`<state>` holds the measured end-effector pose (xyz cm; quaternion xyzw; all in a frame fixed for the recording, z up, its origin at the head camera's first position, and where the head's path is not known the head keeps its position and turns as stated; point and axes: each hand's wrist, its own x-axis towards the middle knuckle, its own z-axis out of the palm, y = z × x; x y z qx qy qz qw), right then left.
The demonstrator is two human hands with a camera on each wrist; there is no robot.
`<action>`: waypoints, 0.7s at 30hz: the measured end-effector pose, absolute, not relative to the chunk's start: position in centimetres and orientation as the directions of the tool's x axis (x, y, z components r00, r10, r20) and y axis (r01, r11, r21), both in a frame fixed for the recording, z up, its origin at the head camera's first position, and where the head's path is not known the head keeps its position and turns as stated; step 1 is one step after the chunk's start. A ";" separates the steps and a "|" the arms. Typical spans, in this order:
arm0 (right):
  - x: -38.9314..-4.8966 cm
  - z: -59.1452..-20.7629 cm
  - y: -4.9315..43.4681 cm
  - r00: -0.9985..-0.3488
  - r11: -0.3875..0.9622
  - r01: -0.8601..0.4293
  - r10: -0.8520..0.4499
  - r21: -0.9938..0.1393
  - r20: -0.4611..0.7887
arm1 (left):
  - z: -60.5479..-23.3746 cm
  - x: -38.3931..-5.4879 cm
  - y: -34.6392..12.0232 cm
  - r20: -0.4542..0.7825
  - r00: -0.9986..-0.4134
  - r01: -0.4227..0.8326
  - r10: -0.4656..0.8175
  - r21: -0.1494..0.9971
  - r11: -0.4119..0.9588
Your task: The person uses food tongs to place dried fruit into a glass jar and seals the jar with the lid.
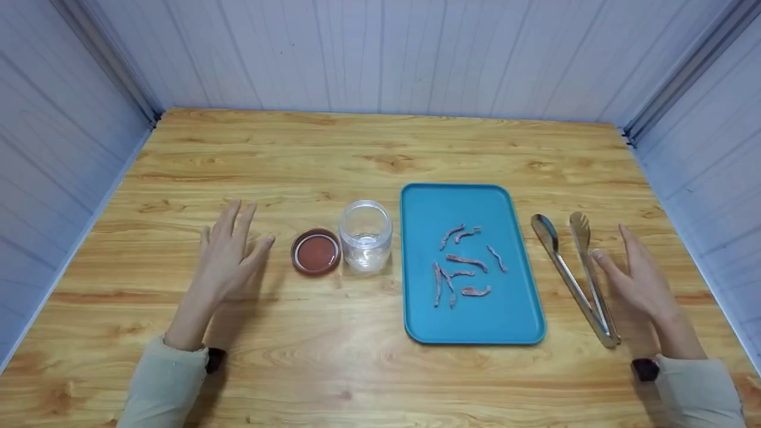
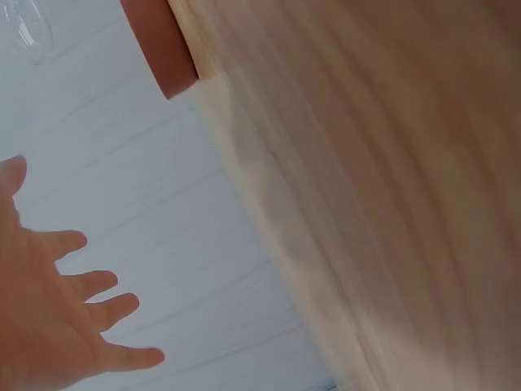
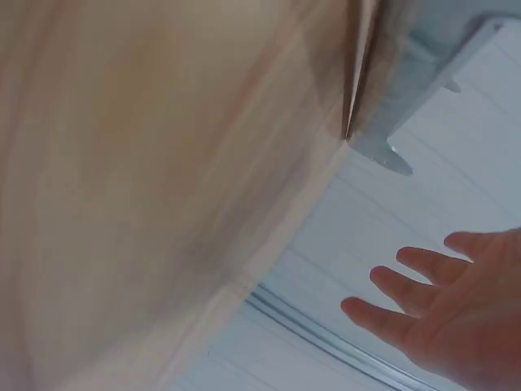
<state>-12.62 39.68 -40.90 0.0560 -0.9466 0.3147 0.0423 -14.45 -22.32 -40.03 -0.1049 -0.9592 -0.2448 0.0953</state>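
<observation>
My left hand is held over the table left of a reddish-brown screw lid, its fingers spread and holding nothing. Right beside that lid stands a clear plastic jar, upright and uncovered. In the left wrist view the lid shows at the top, beyond the outstretched fingers. My right hand, also with extended fingers, is just right of metal serving tongs. Their spread arms end in a spoon and a fork, and my thumb overlaps the fork side. In the right wrist view the tongs appear near the top.
Between jar and tongs lies a blue rectangular tray. Several thin, brownish, whitish-dusted strips are scattered on it. The wooden table is bounded by pale panelled walls at the back and both sides.
</observation>
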 end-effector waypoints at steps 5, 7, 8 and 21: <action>-12.6 -40.9 39.1 -0.994 0.682 -0.071 0.011 -0.728 0.108 | -39.9 -14.6 -21.3 0.312 -0.940 0.320 0.141 0.655 0.685; -12.7 -41.5 39.4 -0.996 0.669 -0.029 0.047 -0.743 0.081 | -39.8 -14.5 -20.7 0.300 -0.945 0.317 0.132 0.732 0.603; -12.9 -42.0 39.8 -0.996 0.667 -0.017 0.058 -0.745 0.074 | -39.3 -14.3 -20.2 0.289 -0.948 0.310 0.130 0.763 0.567; -13.0 -43.5 40.0 -0.993 0.663 0.112 0.107 -0.740 -0.054 | -36.8 -13.5 -15.0 0.154 -0.968 0.207 0.199 0.937 0.280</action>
